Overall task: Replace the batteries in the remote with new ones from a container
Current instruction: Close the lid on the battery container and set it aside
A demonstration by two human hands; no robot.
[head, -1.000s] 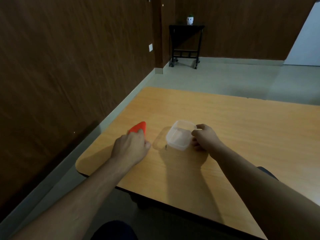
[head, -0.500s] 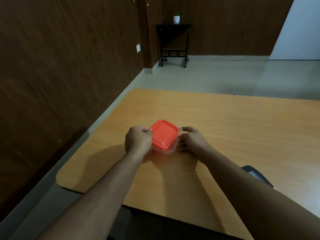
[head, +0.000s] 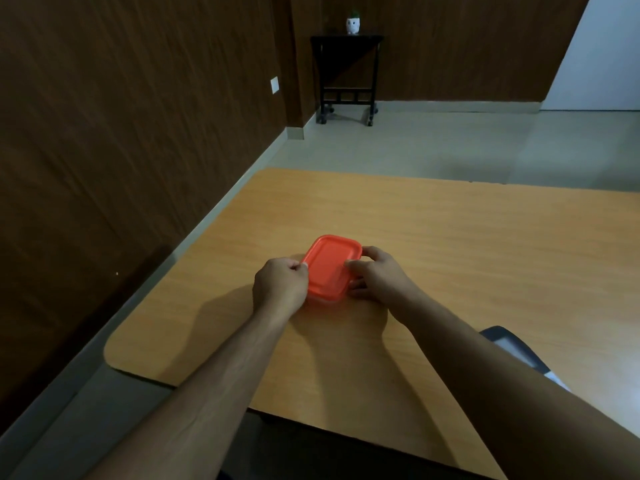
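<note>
A small clear plastic container with an orange-red lid (head: 329, 266) rests on the wooden table (head: 450, 258). The lid lies flat on top of the container and hides what is inside. My left hand (head: 278, 287) grips the container's left edge, thumb and fingers pinched at the lid's rim. My right hand (head: 375, 273) holds the right side, with the thumb pressing on top of the lid. No remote and no batteries are in view.
A dark object (head: 516, 348) lies on the table behind my right forearm, mostly hidden. The table's near-left corner (head: 114, 355) is rounded, with a brown wall close on the left. A black side table (head: 346, 74) with a small white pot stands far back.
A second ago the container stood uncovered and my left hand held the lid beside it. The lid has since been laid on top, and both hands now press it at the edges.
</note>
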